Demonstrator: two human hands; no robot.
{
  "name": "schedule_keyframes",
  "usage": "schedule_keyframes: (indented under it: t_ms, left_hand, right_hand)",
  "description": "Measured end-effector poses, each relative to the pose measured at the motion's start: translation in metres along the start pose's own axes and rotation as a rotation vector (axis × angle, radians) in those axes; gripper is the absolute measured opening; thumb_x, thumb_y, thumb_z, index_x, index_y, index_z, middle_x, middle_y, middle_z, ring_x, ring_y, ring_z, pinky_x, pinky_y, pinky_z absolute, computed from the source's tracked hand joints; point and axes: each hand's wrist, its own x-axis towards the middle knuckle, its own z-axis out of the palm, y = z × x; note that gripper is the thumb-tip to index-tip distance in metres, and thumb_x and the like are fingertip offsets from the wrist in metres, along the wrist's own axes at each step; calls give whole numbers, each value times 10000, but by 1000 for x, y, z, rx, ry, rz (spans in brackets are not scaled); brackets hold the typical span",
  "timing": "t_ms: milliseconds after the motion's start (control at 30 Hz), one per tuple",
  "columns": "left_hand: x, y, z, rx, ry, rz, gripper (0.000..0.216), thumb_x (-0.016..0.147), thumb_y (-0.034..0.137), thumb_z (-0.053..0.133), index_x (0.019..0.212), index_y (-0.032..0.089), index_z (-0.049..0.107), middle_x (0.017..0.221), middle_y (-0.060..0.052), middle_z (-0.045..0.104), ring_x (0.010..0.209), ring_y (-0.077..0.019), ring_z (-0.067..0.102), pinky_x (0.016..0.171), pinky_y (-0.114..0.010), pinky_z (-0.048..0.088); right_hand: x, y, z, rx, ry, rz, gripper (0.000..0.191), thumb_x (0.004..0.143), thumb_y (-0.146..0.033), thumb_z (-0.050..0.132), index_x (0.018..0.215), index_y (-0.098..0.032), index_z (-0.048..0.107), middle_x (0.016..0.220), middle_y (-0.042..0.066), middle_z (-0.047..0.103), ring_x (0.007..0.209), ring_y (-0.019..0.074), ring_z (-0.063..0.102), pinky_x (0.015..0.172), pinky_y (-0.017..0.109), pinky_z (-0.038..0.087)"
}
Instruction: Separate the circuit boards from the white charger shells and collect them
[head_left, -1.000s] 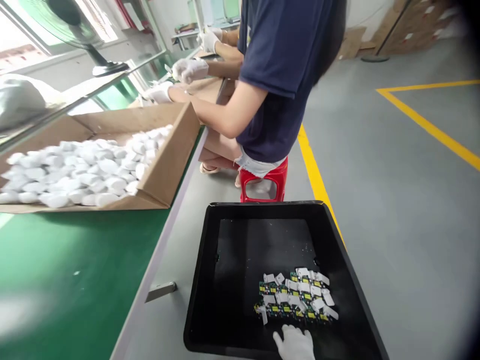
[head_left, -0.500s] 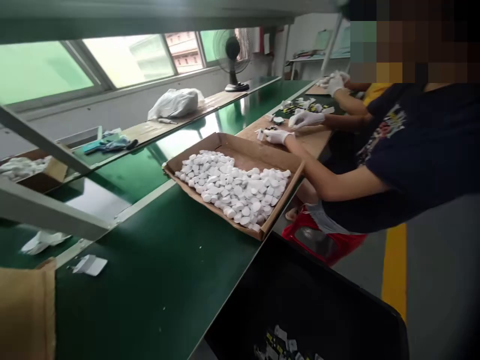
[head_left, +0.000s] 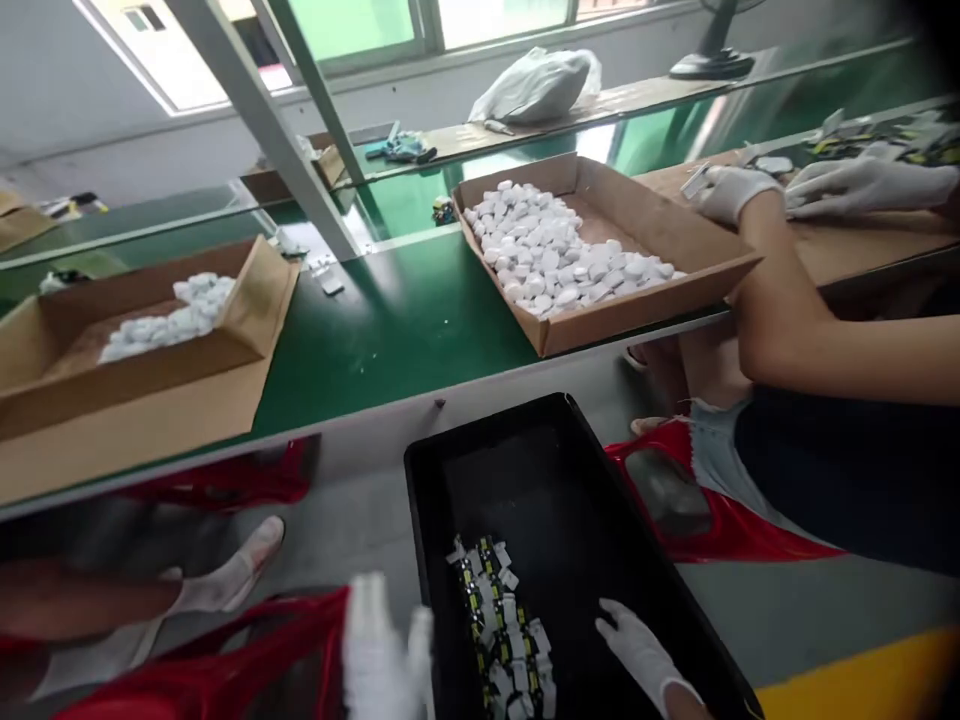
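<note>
My right hand (head_left: 637, 648), in a white glove, reaches over the inside of a black tray (head_left: 547, 470) with fingers apart and nothing held. My left hand (head_left: 381, 660), also white-gloved, is blurred beside the tray's left edge; its fingers point up, the thumb stands apart, and no object shows in it. Rows of small assemblies (head_left: 504, 630) in white, black and yellow lie along the tray's left side, between my hands.
On the green workbench (head_left: 375, 330) stand a cardboard tray of white rounded pieces (head_left: 536, 245) and another cardboard box (head_left: 247, 310) with white pieces. A co-worker's gloved hands (head_left: 825, 190) work at right. Red stools (head_left: 720, 500) flank the black tray; another person's feet (head_left: 232, 575) show at left.
The view has swung left and down, bringing more of the black tray and the left box into sight. Both my hands have come into view at the bottom.
</note>
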Motion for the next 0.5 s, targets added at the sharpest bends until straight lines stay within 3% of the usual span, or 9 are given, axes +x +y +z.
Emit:
schedule_keyframes:
  t_ms: [33, 100, 200, 300, 333, 400, 500]
  left_hand:
    - [-31, 3, 35, 95, -161, -91, 580, 726, 288, 438, 1231, 15, 355, 1332, -227, 308, 1245, -312, 271, 965, -434, 324]
    - [-82, 2, 98, 203, -368, -274, 641, 718, 281, 457, 1291, 54, 280, 1367, -179, 276, 1246, -323, 258, 943, -505, 303]
    - [-125, -25, 158, 138, -528, -554, 651, 780, 305, 385, 1308, -17, 182, 1344, -221, 293, 1198, -309, 341, 915, -473, 339]
    - [-142, -73, 183, 13, -590, -528, 554, 824, 210, 285, 1338, 45, 160, 1294, -167, 402, 1008, -226, 538, 844, -334, 412]
    - [-146, -87, 187, -3, -605, -479, 540, 835, 198, 257, 1350, 80, 149, 1284, -144, 426, 943, -216, 574, 827, -326, 417]
    - [-155, -107, 196, -28, -636, -408, 537, 852, 222, 223, 1366, 116, 110, 1280, -128, 438, 871, -236, 602, 807, -358, 420]
    - [-168, -120, 213, -154, -595, -365, 547, 854, 215, 215, 1367, 87, 76, 1332, -135, 370, 967, -254, 569, 821, -351, 420]
  right_hand:
    - [-4, 17, -5, -57, -15, 7, 256, 819, -332, 503, 1041, -211, 543, 1089, 59, 545, 963, 182, 530, 802, 369, 453]
    - [-15, 49, -11, -165, -41, 7, 193, 790, -309, 530, 961, -248, 595, 1015, 48, 593, 992, 203, 532, 858, 394, 426]
    - [-23, 77, -2, -417, -58, -59, 212, 752, -237, 499, 888, -296, 650, 959, 51, 635, 1017, 251, 536, 908, 409, 400]
    - [0, 71, 43, -645, -76, -219, 382, 768, -174, 367, 1065, -189, 607, 1095, 126, 586, 1034, 274, 525, 906, 428, 392]
    - [14, 61, 65, -746, -98, -343, 424, 777, -157, 322, 1124, -141, 566, 1134, 155, 559, 1035, 276, 522, 889, 437, 397]
    - [45, 36, 116, -787, -143, -539, 441, 757, -202, 387, 1174, -150, 517, 1212, 147, 501, 1084, 301, 470, 899, 476, 358]
    - [88, 0, 193, -830, -225, -834, 589, 664, -332, 561, 1230, -213, 445, 1249, 108, 469, 1164, 333, 356, 971, 548, 196]
